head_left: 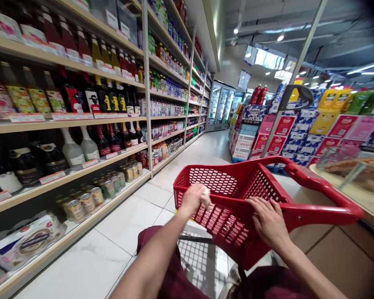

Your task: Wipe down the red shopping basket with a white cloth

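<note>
A red plastic shopping basket [237,178] sits tilted on a trolley frame in front of me, with its long red handle [324,199] stretching to the right. My left hand [193,199] is closed at the basket's near left rim, and a small white thing, blurred, shows in its fingers. My right hand [269,222] lies flat on the basket's near wall with the fingertips at the rim. Nothing shows inside the basket from here.
Shelves of bottles [90,99] and cans [90,199] line the left side of the aisle. Stacked boxes of goods [286,133] stand on the right, next to a glass-topped counter [355,178]. White floor tiles [205,149] run ahead to fridges [220,104].
</note>
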A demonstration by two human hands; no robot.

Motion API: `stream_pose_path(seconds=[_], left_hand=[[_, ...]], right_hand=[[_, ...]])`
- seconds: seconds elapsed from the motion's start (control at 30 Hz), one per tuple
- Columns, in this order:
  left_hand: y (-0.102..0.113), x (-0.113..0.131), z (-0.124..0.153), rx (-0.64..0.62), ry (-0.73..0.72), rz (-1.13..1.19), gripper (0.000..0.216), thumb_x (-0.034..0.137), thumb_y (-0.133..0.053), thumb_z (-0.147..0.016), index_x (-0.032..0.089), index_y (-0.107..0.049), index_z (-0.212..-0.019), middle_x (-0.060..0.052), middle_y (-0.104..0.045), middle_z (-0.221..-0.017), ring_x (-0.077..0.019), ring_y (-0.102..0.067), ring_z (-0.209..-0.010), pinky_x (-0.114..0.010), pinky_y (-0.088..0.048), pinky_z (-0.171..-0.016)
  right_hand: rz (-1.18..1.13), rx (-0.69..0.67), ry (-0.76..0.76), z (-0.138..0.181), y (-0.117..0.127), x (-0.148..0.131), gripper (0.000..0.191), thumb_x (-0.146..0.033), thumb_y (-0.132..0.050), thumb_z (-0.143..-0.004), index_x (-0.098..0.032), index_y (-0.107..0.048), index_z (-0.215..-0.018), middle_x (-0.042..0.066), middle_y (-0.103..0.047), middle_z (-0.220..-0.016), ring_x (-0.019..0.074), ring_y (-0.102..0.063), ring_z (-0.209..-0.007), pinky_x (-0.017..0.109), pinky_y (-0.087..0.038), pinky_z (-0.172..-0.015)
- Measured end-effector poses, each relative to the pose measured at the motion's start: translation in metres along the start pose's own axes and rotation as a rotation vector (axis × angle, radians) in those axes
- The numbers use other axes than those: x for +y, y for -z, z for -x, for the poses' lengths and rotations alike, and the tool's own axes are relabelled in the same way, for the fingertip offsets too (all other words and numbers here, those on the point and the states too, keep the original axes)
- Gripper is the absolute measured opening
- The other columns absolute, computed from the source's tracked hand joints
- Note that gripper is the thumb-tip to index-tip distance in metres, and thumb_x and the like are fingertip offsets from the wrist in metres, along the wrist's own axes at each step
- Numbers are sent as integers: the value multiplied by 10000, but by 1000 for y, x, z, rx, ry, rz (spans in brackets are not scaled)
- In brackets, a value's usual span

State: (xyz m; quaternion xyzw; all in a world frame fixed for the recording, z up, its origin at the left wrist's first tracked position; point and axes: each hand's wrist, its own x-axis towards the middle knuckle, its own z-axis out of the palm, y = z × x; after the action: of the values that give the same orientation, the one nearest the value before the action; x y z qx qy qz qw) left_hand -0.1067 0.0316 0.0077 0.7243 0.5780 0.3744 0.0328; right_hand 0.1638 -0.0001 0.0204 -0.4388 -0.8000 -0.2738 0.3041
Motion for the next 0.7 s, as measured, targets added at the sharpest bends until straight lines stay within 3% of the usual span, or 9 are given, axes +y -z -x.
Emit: stream_pose_path(seconds=[0.1, 0.3, 0.43, 0.5, 0.6, 0.7], left_hand=[[6, -7, -3, 48, 76, -25, 354, 32, -404, -770, 154, -584, -1049, -95, -543, -1201, -235, -405, -1196, -477, -319, -1009], [-19, 24, -2, -62, -133, 23, 360, 86, -483, -764, 241, -583, -1073, 7, -541, -1221, -131, -421, -1181, -315, -309, -1041], [-2, 8, 0, 22, 63, 1, 422, 20, -381, -768, 179, -558, -1116, -59, -503, -1260, -169, -382, -1215, -396, -282, -1049], [1, 8, -2, 43, 91, 1, 448, 6, -344, -762, 152, -540, -1137, -84, -496, -1263, -184, -389, -1210, -423, -286, -1041], [-14, 30, -7, -25, -10, 55, 492, 22, -389, -734, 208, -515, -1171, -25, -536, -1226, -138, -459, -1147, -324, -345, -1012], [-28, 51, -10, -79, -57, 111, 633, 19, -413, -686, 215, -374, -1286, -29, -489, -1277, -117, -478, -1124, -264, -367, -984]], right_hand=[[1, 3, -41, -3, 2, -4, 361, -139, -391, -751, -195, -537, -1076, 46, -619, -1077, 194, -520, -1024, 414, -239, -976], [9, -16, -30, -3, 3, -6, 378, -139, -389, -743, -198, -532, -1088, 48, -601, -1115, 199, -507, -1049, 420, -248, -973], [-17, -17, -32, 0, 2, -4, 372, -143, -397, -746, -190, -535, -1088, 52, -598, -1117, 209, -502, -1058, 436, -248, -976], [-51, -2, -71, -3, 1, -8, 370, -148, -391, -757, -185, -526, -1100, 57, -608, -1095, 215, -507, -1050, 452, -249, -976], [-194, -11, -106, -19, -2, -23, 388, -176, -366, -798, -163, -464, -1174, 78, -589, -1119, 193, -513, -1046, 395, -322, -943], [-326, -55, -130, -45, -13, -48, 407, -213, -362, -824, -156, -414, -1224, 104, -525, -1202, 187, -473, -1104, 335, -382, -884]])
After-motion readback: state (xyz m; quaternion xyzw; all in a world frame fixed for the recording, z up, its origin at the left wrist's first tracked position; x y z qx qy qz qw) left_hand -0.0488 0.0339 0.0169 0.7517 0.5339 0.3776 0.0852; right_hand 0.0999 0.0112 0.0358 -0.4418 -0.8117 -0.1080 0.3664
